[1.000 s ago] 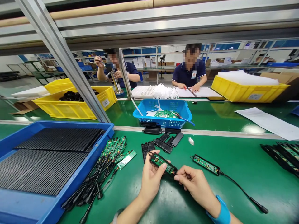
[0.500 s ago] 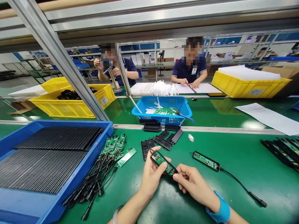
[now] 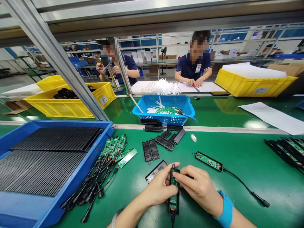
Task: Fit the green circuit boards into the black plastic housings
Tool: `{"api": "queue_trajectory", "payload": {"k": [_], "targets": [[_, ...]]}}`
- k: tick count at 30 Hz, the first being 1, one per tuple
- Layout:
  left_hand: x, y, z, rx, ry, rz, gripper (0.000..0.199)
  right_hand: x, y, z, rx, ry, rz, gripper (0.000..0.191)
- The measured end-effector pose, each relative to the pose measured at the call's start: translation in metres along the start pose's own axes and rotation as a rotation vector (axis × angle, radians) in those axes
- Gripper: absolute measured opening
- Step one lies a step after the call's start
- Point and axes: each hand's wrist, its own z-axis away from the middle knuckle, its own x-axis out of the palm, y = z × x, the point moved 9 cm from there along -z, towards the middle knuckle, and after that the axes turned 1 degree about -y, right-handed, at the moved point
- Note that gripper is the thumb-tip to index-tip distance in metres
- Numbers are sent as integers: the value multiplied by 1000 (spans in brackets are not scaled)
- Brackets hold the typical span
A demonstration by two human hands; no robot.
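Note:
A black case with a green circuit board [image 3: 174, 198] inside points lengthwise toward me, its cable leaving the near end. My left hand [image 3: 160, 186] grips it from the left, thumb across the board. From the right, my right hand [image 3: 198, 183] presses its fingertips on the board's far end; whether they pinch anything is too small to tell. Partly behind my left hand lies an open black shell [image 3: 156, 171]. Another cased board [image 3: 209, 162] with a cable rests to the right. More black shells [image 3: 165, 142] lie ahead, and loose cabled boards [image 3: 115, 147] are heaped at the left.
A blue tray [image 3: 108, 126] of black strips stands left. Ahead are a blue basket [image 3: 163, 119] and yellow bins [image 3: 59, 109]. Several cased boards [image 3: 285, 152] lie far right. A metal post [image 3: 59, 63] slants across the upper left. Two people sit opposite.
The held case has turned from slanted to lengthwise and come nearer. My right hand has moved from its near end to its far end. A shell beside my left hand is now visible.

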Motion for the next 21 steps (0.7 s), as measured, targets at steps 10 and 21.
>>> {"api": "queue_trajectory", "payload": {"k": [10,21], "targets": [[0,-1,-1,12,-6,-34,72,8,4,3,28,-43,-54,10],[-20,11,1,-53,170,162,73,1,146,-11,675,-251,147,16]]}}
